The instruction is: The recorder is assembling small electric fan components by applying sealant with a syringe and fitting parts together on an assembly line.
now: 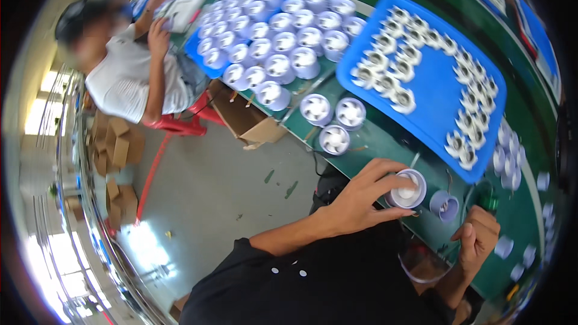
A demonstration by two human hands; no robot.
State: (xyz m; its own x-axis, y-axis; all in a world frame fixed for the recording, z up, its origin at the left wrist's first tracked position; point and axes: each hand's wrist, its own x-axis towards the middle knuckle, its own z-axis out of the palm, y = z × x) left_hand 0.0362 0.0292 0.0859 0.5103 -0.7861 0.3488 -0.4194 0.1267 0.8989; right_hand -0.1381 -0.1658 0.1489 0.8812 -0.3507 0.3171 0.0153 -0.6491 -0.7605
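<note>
A purple cup [421, 190] is being held near the edge of the green surface [385, 138], in the grip of the left hand [361, 198], which is touching the white fan [406, 194] inside. The right hand [478, 241] is making a narrow fist. Farther off, a blue tray [433, 78] is carrying more fans [402, 101].

Two hands [356, 203] [480, 236], one co-worker [129, 72], over twenty impellers [403, 101], over thirty lilac cups [308, 73], at least two blue trays [436, 87]

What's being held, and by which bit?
Left grip: a round lilac plastic cup, thumb at its outer side, fingertip over its round white insert. Right grip: can't tell.
</note>
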